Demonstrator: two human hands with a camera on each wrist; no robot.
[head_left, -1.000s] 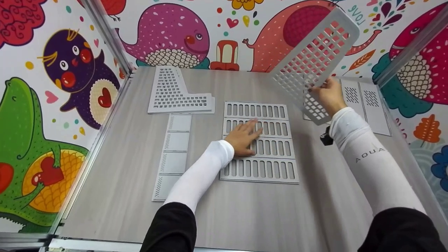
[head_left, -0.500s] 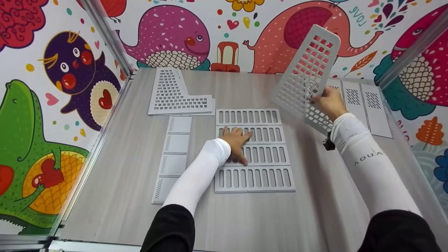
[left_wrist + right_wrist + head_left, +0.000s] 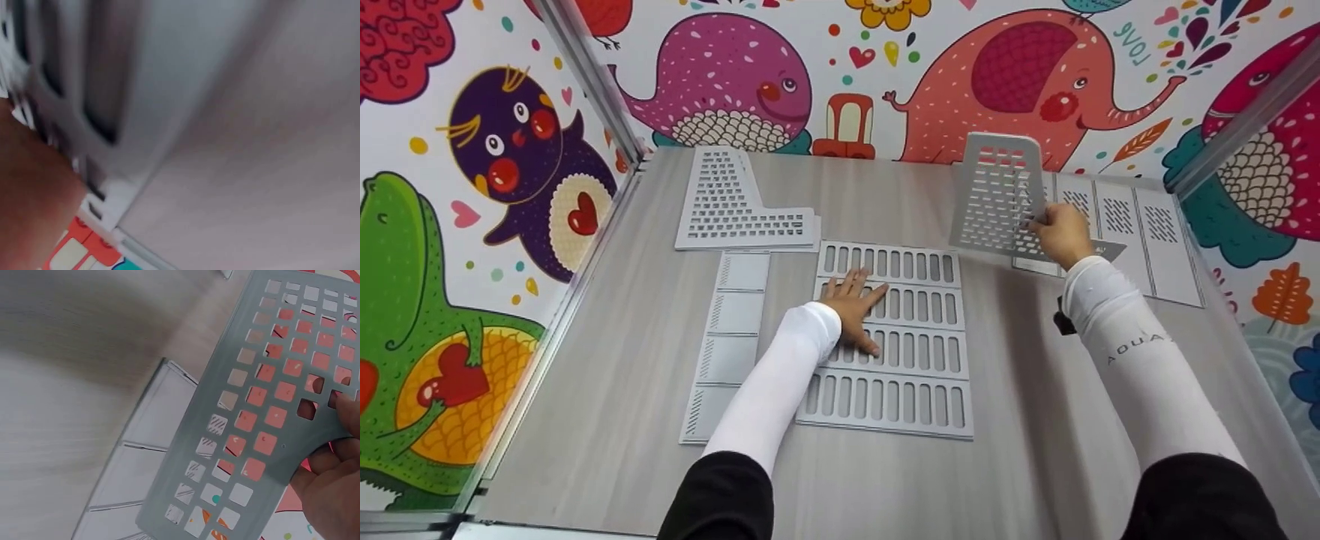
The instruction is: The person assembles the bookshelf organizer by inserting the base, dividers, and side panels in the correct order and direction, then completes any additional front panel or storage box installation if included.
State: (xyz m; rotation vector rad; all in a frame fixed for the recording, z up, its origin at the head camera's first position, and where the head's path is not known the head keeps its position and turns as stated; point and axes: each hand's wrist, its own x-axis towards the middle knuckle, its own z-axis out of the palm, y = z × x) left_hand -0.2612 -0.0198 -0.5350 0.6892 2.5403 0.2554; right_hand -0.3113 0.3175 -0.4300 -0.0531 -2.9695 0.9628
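Note:
My left hand (image 3: 853, 309) lies with spread fingers on a light grey slotted panel (image 3: 915, 431) in the middle of the table. In the blurred left wrist view, part of that hand (image 3: 34, 197) shows beside the panel's slots. My right hand (image 3: 1063, 234) pinches the edge of a grey perforated panel (image 3: 997, 187) and holds it tilted above the table. In the right wrist view, the thumb and curled fingers (image 3: 332, 495) grip it at a curved notch in its edge, with rows of square holes alongside.
An L-shaped perforated panel (image 3: 742, 234) lies at the back left, apparently on another. Below it runs a narrow column of joined pale panels (image 3: 733, 311). Pale panels with slanted slots (image 3: 1170, 262) lie at the back right. Printed walls (image 3: 870, 60) bound the table (image 3: 607, 337).
The slotted panel has slid left and toward me with my left hand on it, turning slightly. My right hand has brought the perforated panel's upper end down and left.

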